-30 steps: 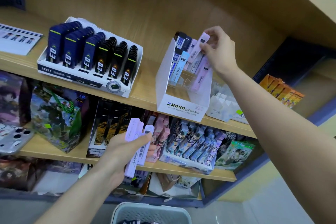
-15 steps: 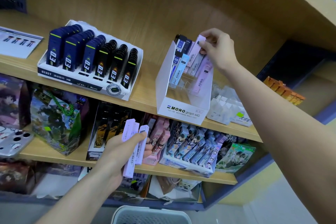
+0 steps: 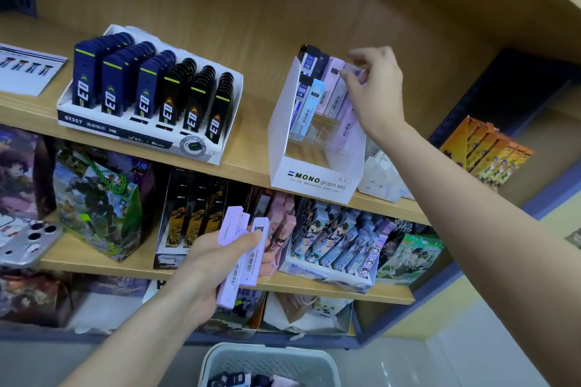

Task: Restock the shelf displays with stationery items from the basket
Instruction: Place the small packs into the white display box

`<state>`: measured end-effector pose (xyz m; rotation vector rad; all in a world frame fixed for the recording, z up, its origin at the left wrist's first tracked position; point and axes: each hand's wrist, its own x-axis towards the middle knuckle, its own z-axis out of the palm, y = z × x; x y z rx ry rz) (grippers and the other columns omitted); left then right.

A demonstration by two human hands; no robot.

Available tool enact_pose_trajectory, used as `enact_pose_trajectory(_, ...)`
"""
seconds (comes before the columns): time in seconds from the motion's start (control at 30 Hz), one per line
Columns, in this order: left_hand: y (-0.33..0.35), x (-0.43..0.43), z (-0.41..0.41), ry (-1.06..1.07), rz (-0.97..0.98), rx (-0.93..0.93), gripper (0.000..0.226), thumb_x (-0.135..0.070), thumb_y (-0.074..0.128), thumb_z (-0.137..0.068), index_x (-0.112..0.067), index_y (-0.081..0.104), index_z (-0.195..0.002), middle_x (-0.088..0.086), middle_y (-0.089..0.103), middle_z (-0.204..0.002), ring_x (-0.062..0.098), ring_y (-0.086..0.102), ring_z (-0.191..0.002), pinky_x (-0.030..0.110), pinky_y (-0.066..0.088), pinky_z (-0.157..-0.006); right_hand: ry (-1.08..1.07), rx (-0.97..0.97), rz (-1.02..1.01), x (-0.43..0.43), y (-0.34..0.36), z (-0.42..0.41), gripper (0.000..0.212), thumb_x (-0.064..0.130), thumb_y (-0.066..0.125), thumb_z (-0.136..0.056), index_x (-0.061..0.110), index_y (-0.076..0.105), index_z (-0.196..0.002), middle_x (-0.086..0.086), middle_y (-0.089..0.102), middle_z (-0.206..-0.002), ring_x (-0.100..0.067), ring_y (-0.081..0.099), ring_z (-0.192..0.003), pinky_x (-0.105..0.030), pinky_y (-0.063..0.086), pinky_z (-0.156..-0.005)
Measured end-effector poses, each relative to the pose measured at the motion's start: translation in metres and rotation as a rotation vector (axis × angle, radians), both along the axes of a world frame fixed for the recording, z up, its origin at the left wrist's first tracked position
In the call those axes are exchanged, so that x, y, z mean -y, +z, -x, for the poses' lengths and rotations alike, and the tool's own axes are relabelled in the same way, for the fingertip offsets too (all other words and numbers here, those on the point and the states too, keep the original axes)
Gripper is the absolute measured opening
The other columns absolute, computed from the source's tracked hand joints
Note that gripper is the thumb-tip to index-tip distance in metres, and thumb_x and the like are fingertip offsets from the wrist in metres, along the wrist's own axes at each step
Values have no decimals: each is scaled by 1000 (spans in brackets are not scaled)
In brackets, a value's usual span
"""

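**Lilac lead case pinched over the MONO box**

Wooden shelving fills the view, and the upper shelf point(image 3: 251, 138) carries a white MONO display box point(image 3: 314, 181) at about 2 o'clock from the centre. At 10 o'clock on the same shelf stands a tray of dark lead cases point(image 3: 141, 132).

The person's right hand point(image 3: 375, 94) reaches to the back right corner of the box. Its fingers point(image 3: 358, 54) are curled and clamped on a lilac lead case point(image 3: 354, 72), which they pinch near its top end. The case sticks out at 9 o'clock from the fingertips, beside the other lilac cases that stand in the box's right-hand row. The hand hides its lower end, so it cannot be told whether the case sits in the slot.

At 7 o'clock the left hand point(image 3: 204, 267) grips a bundle of lilac cases point(image 3: 231, 225) in front of the lower shelf. The thumb lies across their faces and the other fingers are curled behind. The cases point up toward 1 o'clock, and their ends show above and below the hand.

At 6 o'clock, at the bottom edge, is a pale basket point(image 3: 270, 352) with more small packs inside.
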<state>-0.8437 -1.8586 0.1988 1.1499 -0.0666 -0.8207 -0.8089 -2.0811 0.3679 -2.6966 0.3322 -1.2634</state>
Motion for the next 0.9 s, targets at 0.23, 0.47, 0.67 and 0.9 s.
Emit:
enact_pose_trajectory(0.23,-7,6,9,-14,-68,37,7,-16,66,-87,-10,64,-90,3,74,-73,15,69,-59,22,51,-49,223,14,-277,-58,-82,92,12,13,54,-94,24,50,-95,5,53,-85,-6,40,-59,-13,34,-60)
enact_pose_trajectory(0.47,-11,13,21,-105,-113,84,16,-15,67,-86,-3,66,-96,12,74,-76,18,72,-63,20,51,-45,150,-537,-671,-79,-159,127,11,32,53,-95,21,56,-98,12,55,-83,11,46,-58,-7,35,-58)
enact_pose_trajectory(0.67,-15,14,25,-143,-116,126,16,-18,65,-87,-5,68,-95,12,74,-79,20,72,-69,21,54,-51,189,-567,-987,-78,-160,123,11,21,60,-93,14,66,-86,5,60,-67,3,54,-52,-8,42,-52)
enact_pose_trajectory(0.9,-15,13,16,-63,-168,110,20,-26,62,-89,-6,61,-86,5,64,-68,17,56,-47,24,49,-42,239,-354,-1005,-65,-125,134,9,13,54,-95,8,59,-90,-7,65,-75,-9,60,-55,-20,53,-57)
